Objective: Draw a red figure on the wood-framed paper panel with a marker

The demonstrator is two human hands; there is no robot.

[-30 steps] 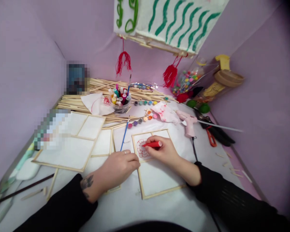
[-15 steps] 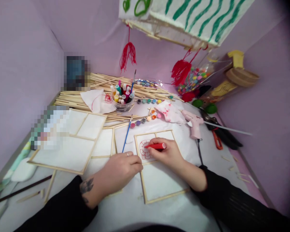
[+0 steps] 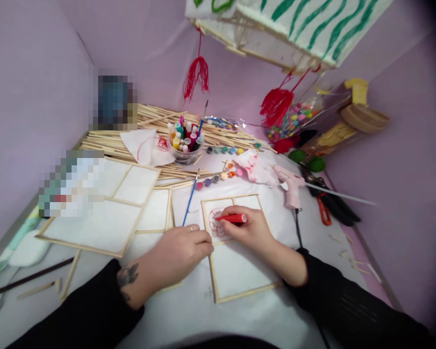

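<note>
My right hand point(image 3: 250, 225) is closed around a red marker point(image 3: 234, 218), its tip on the white upper-left section of a thin wooden frame point(image 3: 245, 291) covered in white paper. A red outline drawing point(image 3: 216, 228) of scalloped, petal-like shapes shows there, partly hidden by the fingers. With fingers curled together, my left hand point(image 3: 183, 252) holds the left edge of that same frame. Just beyond the left hand lies a blue paintbrush point(image 3: 191, 199). Two more papered frames, a front one point(image 3: 90, 223) and one partly beneath it point(image 3: 154, 208), lie to the left.
Behind are a tub of markers point(image 3: 185, 150), wooden sticks point(image 3: 109, 143), paint pots point(image 3: 208, 182) and a stained cloth point(image 3: 254, 167). A pink glue gun point(image 3: 292, 186) and black-handled pliers point(image 3: 336, 206) lie right. A painted lantern point(image 3: 298, 34) with red tassels point(image 3: 276, 106) hangs overhead.
The camera view has shifted slightly. The marker tip has moved a little within the red drawing, while my left hand keeps its place at the frame's edge.
</note>
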